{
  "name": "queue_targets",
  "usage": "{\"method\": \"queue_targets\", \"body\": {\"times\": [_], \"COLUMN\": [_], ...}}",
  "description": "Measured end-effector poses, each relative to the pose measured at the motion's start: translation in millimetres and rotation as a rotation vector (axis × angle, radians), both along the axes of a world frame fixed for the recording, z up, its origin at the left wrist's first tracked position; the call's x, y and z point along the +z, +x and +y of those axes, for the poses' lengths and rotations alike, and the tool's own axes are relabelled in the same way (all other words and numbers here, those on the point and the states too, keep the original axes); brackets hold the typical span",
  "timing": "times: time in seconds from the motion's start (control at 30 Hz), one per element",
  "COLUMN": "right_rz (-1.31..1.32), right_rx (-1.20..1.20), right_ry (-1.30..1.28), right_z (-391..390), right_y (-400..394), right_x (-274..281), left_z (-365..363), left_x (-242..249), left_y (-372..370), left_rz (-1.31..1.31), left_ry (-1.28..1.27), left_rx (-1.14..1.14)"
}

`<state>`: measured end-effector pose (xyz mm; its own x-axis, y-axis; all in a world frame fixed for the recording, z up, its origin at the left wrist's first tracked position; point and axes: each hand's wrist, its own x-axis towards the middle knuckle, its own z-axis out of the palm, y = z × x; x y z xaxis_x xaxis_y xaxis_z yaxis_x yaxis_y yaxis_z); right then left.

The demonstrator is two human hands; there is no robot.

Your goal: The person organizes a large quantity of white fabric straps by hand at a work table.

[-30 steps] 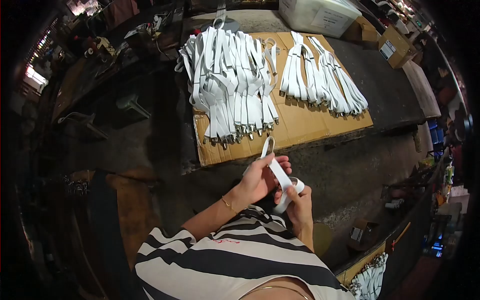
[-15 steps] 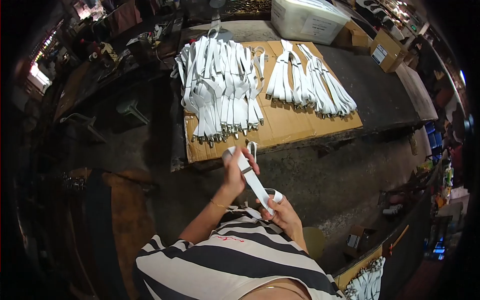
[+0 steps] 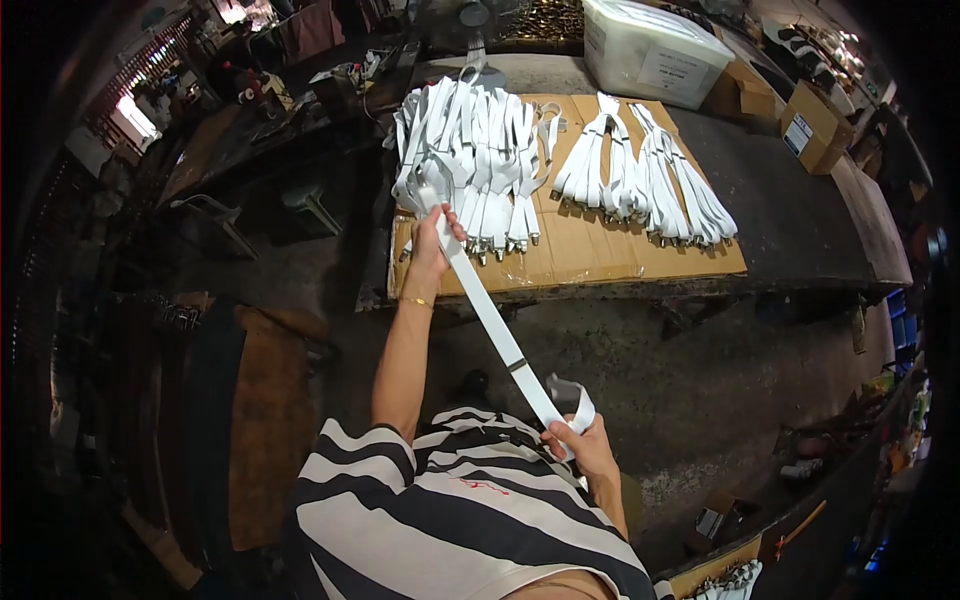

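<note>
A pair of white suspenders (image 3: 487, 307) is stretched diagonally between my two hands, with a dark slider (image 3: 517, 366) on the strap nearer the right end. My left hand (image 3: 432, 240) is closed around the upper end, in front of the large pile of white suspenders (image 3: 490, 150). Close to my striped shirt, my right hand (image 3: 582, 445) grips the lower part of the strap, and a loose loop curls up above its fingers. Metal clips show along the bottom of the large pile. Two smaller bundles of suspenders (image 3: 685, 185) lie to its right.
The piles lie on a cardboard sheet (image 3: 570, 255) on a dark worktable (image 3: 790, 225). Behind them stand a whitish plastic bin (image 3: 655, 55) and a cardboard box (image 3: 815, 125). More white straps (image 3: 735, 582) hang at the lower right. A stool (image 3: 312, 208) stands left of the table.
My left hand has moved up and away toward the large pile, drawing the strap out long. My right hand has shifted slightly right and down, still gripping it. The view has shifted a little.
</note>
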<state>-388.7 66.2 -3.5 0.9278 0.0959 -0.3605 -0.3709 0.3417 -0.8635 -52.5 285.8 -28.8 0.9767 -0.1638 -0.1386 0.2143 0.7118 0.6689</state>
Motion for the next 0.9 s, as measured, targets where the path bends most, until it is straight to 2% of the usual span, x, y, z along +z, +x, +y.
{"method": "queue_targets", "body": {"times": [0.2,0.3,0.33,0.43,0.63,0.7,0.9], "right_rz": [0.000,0.002,0.006,-0.014,-0.004,0.021,0.042], "right_rx": [-0.051,-0.068,-0.051,-0.028,-0.041,-0.022,-0.091], "right_ry": [-0.085,-0.089,-0.125,-0.123,-0.112,-0.109,-0.074], "right_z": [-16,-16,-16,-19,-15,-14,-12], "right_y": [-13,-14,-15,-18,-16,-12,17], "right_x": [-4,-3,-5,-9,-6,0,-1], "left_z": [-22,-26,-31,-14,-15,-16,-15], "left_x": [35,40,47,41,40,42,44], "left_y": [13,23,22,44,55,67,106], "left_rz": [-0.069,-0.019,-0.009,-0.044,-0.136,-0.077,-0.087], "left_ry": [0.150,0.007,0.011,-0.093,0.086,0.195,0.133], "left_rx": [0.018,-0.036,0.007,-0.103,-0.124,-0.014,-0.086]}}
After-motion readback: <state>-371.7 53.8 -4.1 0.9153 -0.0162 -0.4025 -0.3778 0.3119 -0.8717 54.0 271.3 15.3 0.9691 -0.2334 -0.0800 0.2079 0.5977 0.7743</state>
